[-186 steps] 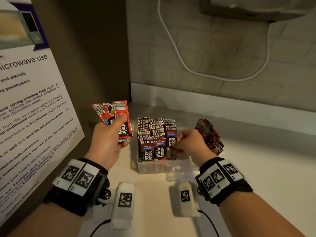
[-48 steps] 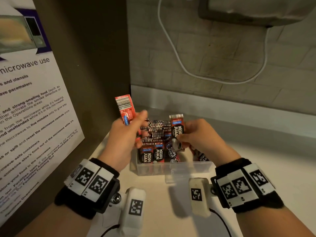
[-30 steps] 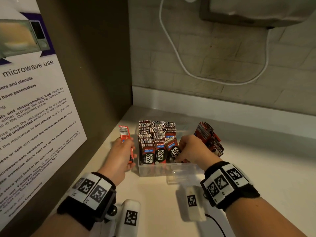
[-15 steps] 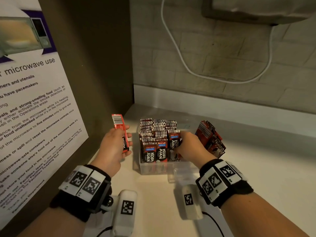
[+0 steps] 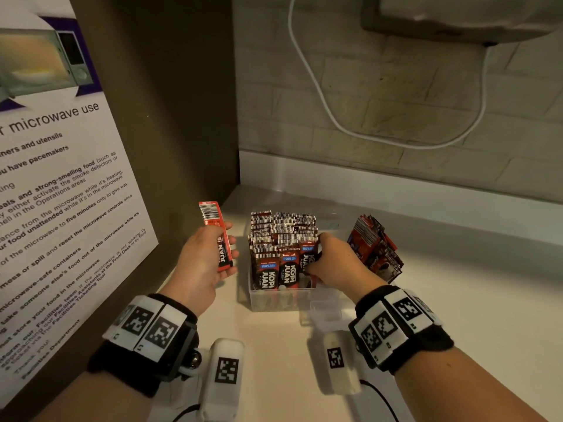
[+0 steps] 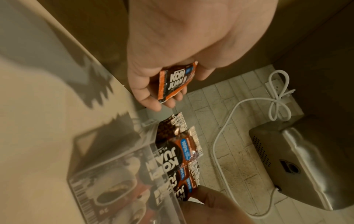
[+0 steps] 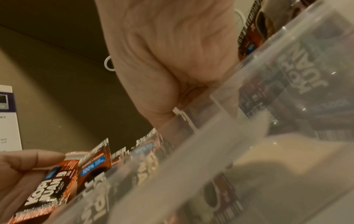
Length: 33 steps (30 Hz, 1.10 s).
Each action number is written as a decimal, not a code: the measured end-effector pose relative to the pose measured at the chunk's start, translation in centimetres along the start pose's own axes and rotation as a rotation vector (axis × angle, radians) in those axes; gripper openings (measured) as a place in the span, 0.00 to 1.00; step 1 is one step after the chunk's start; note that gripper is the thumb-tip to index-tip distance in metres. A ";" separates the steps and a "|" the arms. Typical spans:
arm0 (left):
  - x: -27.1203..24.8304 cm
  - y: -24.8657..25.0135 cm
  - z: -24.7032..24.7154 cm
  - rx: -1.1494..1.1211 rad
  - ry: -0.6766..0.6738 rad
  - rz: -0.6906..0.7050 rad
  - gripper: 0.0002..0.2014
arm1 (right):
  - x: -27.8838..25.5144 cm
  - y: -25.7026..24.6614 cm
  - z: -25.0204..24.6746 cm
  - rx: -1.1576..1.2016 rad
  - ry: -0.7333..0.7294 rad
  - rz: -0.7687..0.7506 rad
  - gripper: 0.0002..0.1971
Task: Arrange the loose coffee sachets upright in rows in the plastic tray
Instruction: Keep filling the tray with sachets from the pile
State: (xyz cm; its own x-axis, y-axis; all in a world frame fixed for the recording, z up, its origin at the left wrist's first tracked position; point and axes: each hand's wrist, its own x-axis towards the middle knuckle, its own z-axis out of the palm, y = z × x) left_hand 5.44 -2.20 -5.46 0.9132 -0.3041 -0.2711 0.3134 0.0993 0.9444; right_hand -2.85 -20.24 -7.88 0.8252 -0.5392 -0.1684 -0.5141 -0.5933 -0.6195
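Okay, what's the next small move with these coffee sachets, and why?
Probably the right hand lets go of the front sachet it is seating in the tray and takes the one the left hand holds beside the tray. That front row looks unfinished, and more loose sachets wait on the right.

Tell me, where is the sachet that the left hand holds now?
In the head view the sachet stands upright in the left hand, just left of the plastic tray, outside it.

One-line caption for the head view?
Left hand holds a sachet beside the tray; right hand seats another.
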 end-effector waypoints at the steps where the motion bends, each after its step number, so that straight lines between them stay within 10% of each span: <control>1: 0.0 0.1 0.0 -0.010 0.006 -0.002 0.11 | -0.1 0.0 -0.2 0.013 -0.005 0.010 0.18; 8: -0.4 0.9 0.6 -0.063 -0.052 0.017 0.19 | -0.9 0.5 -1.6 -0.003 0.004 0.024 0.29; 13: -1.5 1.4 1.0 0.102 -0.314 0.152 0.10 | -2.3 -1.0 -3.3 0.347 0.324 -0.110 0.18; 17: -1.9 1.0 1.4 0.297 -0.526 0.280 0.22 | -4.0 -3.2 -4.7 0.705 0.144 -0.213 0.13; 21: -2.3 0.9 1.9 0.480 -0.538 0.411 0.25 | -4.9 -3.6 -4.8 0.535 0.019 -0.369 0.09; 29: -2.1 1.5 2.9 0.128 -0.408 0.407 0.24 | -4.9 -1.9 -5.1 0.426 -0.068 -0.301 0.07; 33: -1.4 1.7 4.6 0.305 -0.401 0.518 0.24 | -4.0 -0.9 -4.9 0.361 0.028 -0.202 0.13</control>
State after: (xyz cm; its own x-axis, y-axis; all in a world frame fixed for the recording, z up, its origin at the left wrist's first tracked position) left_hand 3.47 -5.94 -2.58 0.7410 -0.6195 0.2590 -0.2736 0.0736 0.9590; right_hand -6.85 -20.41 -2.88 0.8918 -0.4524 0.0021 -0.2231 -0.4438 -0.8679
